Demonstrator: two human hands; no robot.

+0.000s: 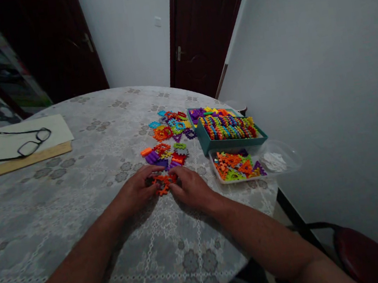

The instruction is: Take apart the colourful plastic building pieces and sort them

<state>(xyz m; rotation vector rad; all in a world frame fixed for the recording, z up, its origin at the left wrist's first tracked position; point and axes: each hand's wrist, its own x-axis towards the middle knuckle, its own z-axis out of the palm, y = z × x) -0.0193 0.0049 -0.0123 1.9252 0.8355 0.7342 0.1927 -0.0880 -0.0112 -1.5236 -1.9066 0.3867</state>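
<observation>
Both arms stretched forward, left hand and right hand turned inward, each grip closed on orange pieces

Table under a grey patterned cloth
Loose colourful pieces lie just beyond the fingers, orange pieces between them; a teal box and clear tray stand to their right, papers well off to their left.

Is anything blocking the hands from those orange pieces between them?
No, nothing visible is in the way. The left hand and right hand have fingers right at the orange pieces, one on each side.
</observation>
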